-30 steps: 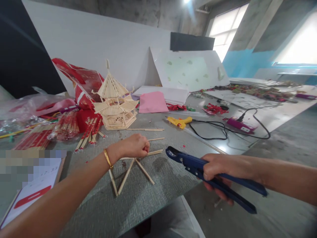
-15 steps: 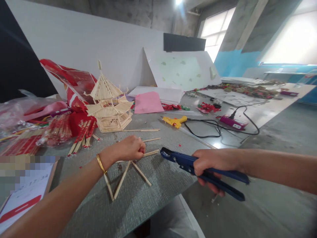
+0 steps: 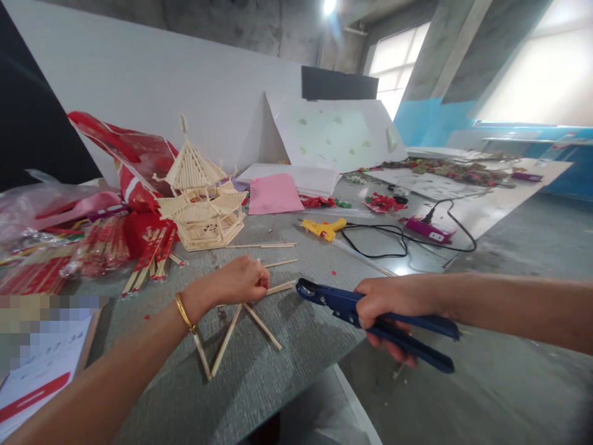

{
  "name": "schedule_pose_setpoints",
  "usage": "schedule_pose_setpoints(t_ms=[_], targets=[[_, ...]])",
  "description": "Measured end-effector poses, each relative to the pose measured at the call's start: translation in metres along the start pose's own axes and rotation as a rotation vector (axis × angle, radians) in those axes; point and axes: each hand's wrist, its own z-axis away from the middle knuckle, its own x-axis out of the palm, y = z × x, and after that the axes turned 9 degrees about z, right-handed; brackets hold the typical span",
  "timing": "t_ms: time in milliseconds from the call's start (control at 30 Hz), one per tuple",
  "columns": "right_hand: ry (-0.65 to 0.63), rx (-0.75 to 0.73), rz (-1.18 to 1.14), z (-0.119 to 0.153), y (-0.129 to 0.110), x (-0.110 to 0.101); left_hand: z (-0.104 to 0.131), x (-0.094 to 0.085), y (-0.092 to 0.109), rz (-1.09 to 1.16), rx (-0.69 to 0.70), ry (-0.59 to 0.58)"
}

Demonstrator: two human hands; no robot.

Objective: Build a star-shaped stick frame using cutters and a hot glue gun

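My left hand [image 3: 243,281], a gold bangle at its wrist, is closed round pale wooden sticks [image 3: 280,288] whose ends stick out to its right. Its fingertips are mostly hidden. My right hand [image 3: 386,306] grips the handles of a dark blue cutting tool [image 3: 331,295]. The tool's jaw is at the right end of the sticks. Below my left hand, other sticks [image 3: 225,346] lie in a zigzag on the grey table [image 3: 296,364]. Behind it stands a pagoda-like model [image 3: 201,204] made of sticks.
A yellow glue gun [image 3: 324,229] with a black cord lies behind the tool, near a purple power strip [image 3: 428,230]. Red-wrapped chopsticks [image 3: 151,256] and plastic bags are at left. Pink paper [image 3: 275,194] lies behind. A tablet-like display [image 3: 50,358] is at lower left.
The whole view has shifted slightly, with most things a little further left. Both hands keep their holds, and the tool's jaw stays beside the stick ends.
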Motion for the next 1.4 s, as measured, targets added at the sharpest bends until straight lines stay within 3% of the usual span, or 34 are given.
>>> schedule_pose_setpoints(t_ms=[533,800,1400], targets=[[0.067,-0.018,-0.025,0.004,-0.004,0.005,0.002,-0.010,0.018,-0.016,0.031,0.021],[0.073,0.035,-0.007,0.007,-0.012,0.009,0.003,-0.015,0.027,0.029,-0.040,0.013],[0.149,-0.065,-0.014,-0.005,0.000,0.009,0.000,-0.011,0.024,0.311,-0.194,-0.011]])
